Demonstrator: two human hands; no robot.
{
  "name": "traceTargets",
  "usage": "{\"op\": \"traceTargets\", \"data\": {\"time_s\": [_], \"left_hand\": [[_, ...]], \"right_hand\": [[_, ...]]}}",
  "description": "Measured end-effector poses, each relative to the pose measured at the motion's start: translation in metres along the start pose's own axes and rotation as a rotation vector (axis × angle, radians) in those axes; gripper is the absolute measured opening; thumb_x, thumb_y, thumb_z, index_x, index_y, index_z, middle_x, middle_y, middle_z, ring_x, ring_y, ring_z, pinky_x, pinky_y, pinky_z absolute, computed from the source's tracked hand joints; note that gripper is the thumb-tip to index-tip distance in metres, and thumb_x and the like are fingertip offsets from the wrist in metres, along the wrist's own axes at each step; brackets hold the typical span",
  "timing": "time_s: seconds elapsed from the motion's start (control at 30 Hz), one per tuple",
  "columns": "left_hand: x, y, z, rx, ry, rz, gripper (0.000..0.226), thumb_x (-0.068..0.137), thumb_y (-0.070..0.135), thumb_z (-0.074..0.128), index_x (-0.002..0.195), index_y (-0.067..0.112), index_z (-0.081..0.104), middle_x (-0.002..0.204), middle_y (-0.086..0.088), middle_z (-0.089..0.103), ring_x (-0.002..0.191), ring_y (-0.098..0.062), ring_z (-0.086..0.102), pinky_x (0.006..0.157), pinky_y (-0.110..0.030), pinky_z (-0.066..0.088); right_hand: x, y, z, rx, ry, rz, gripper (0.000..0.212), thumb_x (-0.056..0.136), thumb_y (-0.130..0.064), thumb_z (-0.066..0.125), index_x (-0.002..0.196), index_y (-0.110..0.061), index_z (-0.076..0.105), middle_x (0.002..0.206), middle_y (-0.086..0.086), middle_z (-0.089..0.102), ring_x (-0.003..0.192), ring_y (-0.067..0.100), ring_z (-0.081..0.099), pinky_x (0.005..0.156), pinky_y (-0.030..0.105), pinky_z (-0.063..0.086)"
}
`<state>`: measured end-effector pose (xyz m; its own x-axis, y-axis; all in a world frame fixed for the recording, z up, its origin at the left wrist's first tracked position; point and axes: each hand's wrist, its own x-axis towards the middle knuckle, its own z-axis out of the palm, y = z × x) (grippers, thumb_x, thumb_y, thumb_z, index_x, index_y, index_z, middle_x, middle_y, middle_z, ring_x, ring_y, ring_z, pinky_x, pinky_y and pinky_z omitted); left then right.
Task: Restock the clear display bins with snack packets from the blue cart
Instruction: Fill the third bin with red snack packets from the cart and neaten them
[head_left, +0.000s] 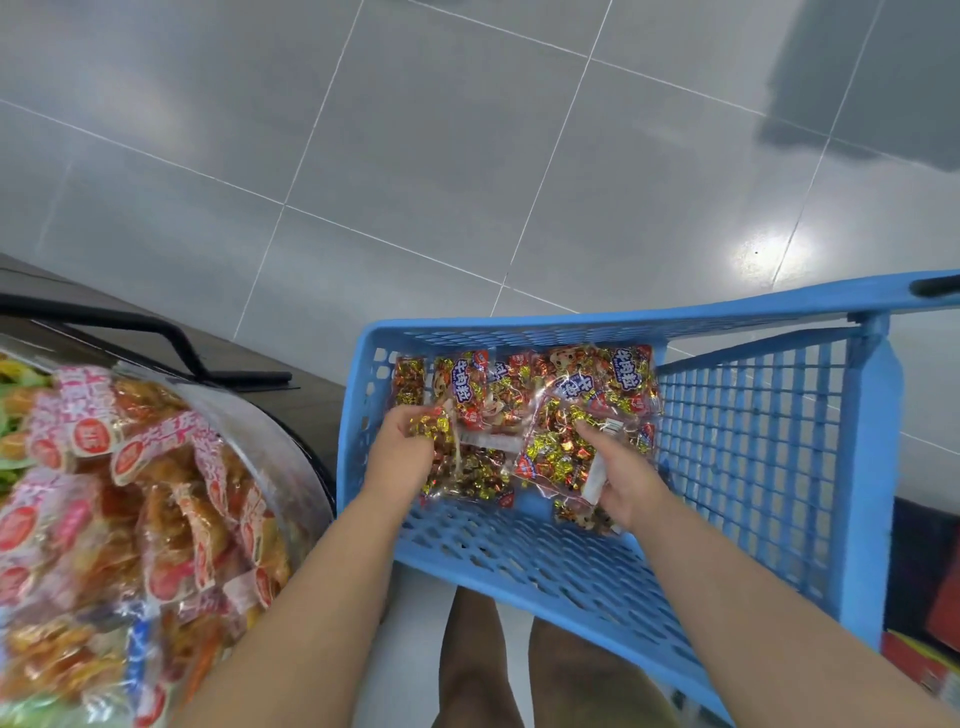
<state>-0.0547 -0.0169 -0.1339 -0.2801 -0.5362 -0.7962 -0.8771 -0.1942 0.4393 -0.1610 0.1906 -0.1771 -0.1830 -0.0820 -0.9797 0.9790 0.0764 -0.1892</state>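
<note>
The blue cart (753, 447) stands in front of me, its lattice basket holding several clear bags of gold and red wrapped snacks (519, 384). Both my arms reach into it. My left hand (402, 447) is closed on the top of one snack bag (462, 467) at the basket's left. My right hand (623, 478) grips another snack bag (556, 452) by its lower right edge, thumb on top. To the left, a clear display bin (270, 431) is heaped with pink and orange snack packets (156, 499).
Grey tiled floor (467, 156) spreads beyond the cart. A black metal frame (171, 338) and a brown shelf surface lie behind the clear bin. My bare legs (519, 670) show below the basket. Colourful boxes (924, 665) sit at the lower right edge.
</note>
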Motion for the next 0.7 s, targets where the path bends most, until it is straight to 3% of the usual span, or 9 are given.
{"op": "traceTargets", "data": {"time_s": [0.13, 0.17, 0.27, 0.33, 0.37, 0.43, 0.5, 0.6, 0.7], "left_hand": [[-0.021, 0.011, -0.025, -0.279, -0.232, -0.035, 0.042, 0.082, -0.010, 0.060, 0.111, 0.020, 0.057, 0.107, -0.010, 0.065, 0.099, -0.027, 0.064, 0.088, -0.047, 0.053], [-0.027, 0.012, -0.025, -0.274, -0.242, 0.027, 0.036, 0.085, -0.005, 0.062, 0.110, 0.021, 0.057, 0.106, -0.009, 0.067, 0.100, -0.024, 0.065, 0.088, -0.043, 0.054], [-0.045, 0.016, -0.008, -0.041, -0.105, 0.351, 0.026, 0.091, 0.008, 0.060, 0.104, 0.029, 0.052, 0.098, 0.011, 0.064, 0.086, 0.005, 0.062, 0.072, -0.008, 0.047], [-0.057, 0.019, 0.009, 0.117, -0.057, 0.546, 0.029, 0.094, 0.011, 0.055, 0.117, 0.029, 0.050, 0.101, 0.022, 0.058, 0.088, 0.013, 0.056, 0.071, -0.002, 0.041], [-0.061, 0.020, 0.016, 0.203, -0.056, 0.629, 0.035, 0.094, 0.011, 0.054, 0.125, 0.027, 0.049, 0.108, 0.022, 0.058, 0.093, 0.012, 0.055, 0.076, -0.003, 0.041], [-0.063, 0.016, 0.030, 0.438, -0.082, 0.758, 0.052, 0.090, 0.010, 0.058, 0.139, 0.018, 0.044, 0.133, 0.005, 0.053, 0.122, -0.007, 0.048, 0.101, -0.020, 0.038], [-0.062, 0.010, 0.039, 0.601, -0.106, 0.786, 0.065, 0.088, 0.022, 0.061, 0.146, 0.015, 0.034, 0.152, -0.002, 0.034, 0.142, -0.019, 0.026, 0.117, -0.036, 0.022], [-0.062, 0.002, 0.044, 0.691, -0.159, 0.797, 0.079, 0.086, 0.054, 0.052, 0.151, 0.024, 0.021, 0.159, 0.010, 0.013, 0.146, -0.012, 0.006, 0.118, -0.034, 0.006], [-0.059, -0.005, 0.045, 0.662, -0.272, 0.791, 0.079, 0.083, 0.061, 0.043, 0.151, 0.032, 0.017, 0.157, 0.019, 0.006, 0.145, -0.005, 0.001, 0.116, -0.028, 0.003]], "right_hand": [[-0.016, -0.002, 0.003, -0.080, 0.008, -0.030, 0.097, 0.070, -0.030, 0.081, 0.147, -0.011, 0.025, 0.145, 0.011, 0.040, 0.129, 0.027, 0.042, 0.103, 0.039, 0.038], [-0.019, -0.003, 0.006, -0.143, 0.034, -0.044, 0.096, 0.071, -0.032, 0.080, 0.147, -0.010, 0.026, 0.145, 0.011, 0.039, 0.127, 0.027, 0.042, 0.100, 0.040, 0.038], [-0.028, -0.002, 0.020, -0.258, 0.051, -0.071, 0.087, 0.075, -0.037, 0.077, 0.144, -0.011, 0.030, 0.139, 0.011, 0.043, 0.112, 0.024, 0.046, 0.089, 0.038, 0.042], [-0.033, -0.001, 0.031, -0.230, 0.026, -0.053, 0.082, 0.077, -0.036, 0.076, 0.142, -0.012, 0.032, 0.136, 0.010, 0.047, 0.115, 0.025, 0.048, 0.098, 0.041, 0.042], [-0.036, -0.001, 0.037, -0.215, 0.004, -0.044, 0.076, 0.078, -0.035, 0.075, 0.139, -0.011, 0.037, 0.133, 0.011, 0.051, 0.115, 0.027, 0.051, 0.100, 0.045, 0.042], [-0.043, -0.003, 0.043, -0.128, -0.091, -0.027, 0.057, 0.082, -0.037, 0.070, 0.129, -0.010, 0.051, 0.122, 0.015, 0.061, 0.107, 0.030, 0.060, 0.096, 0.050, 0.047], [-0.047, -0.005, 0.041, 0.013, -0.211, -0.019, 0.049, 0.084, -0.044, 0.064, 0.120, -0.011, 0.060, 0.110, 0.014, 0.068, 0.096, 0.029, 0.066, 0.089, 0.049, 0.052], [-0.050, -0.009, 0.029, 0.048, -0.323, -0.010, 0.065, 0.075, -0.053, 0.067, 0.127, -0.018, 0.054, 0.113, 0.010, 0.068, 0.100, 0.026, 0.067, 0.077, 0.043, 0.056], [-0.045, -0.005, 0.020, -0.082, -0.266, 0.000, 0.107, 0.068, -0.032, 0.080, 0.150, -0.018, 0.013, 0.120, 0.011, 0.062, 0.081, 0.018, 0.068, 0.051, 0.033, 0.056]]}}
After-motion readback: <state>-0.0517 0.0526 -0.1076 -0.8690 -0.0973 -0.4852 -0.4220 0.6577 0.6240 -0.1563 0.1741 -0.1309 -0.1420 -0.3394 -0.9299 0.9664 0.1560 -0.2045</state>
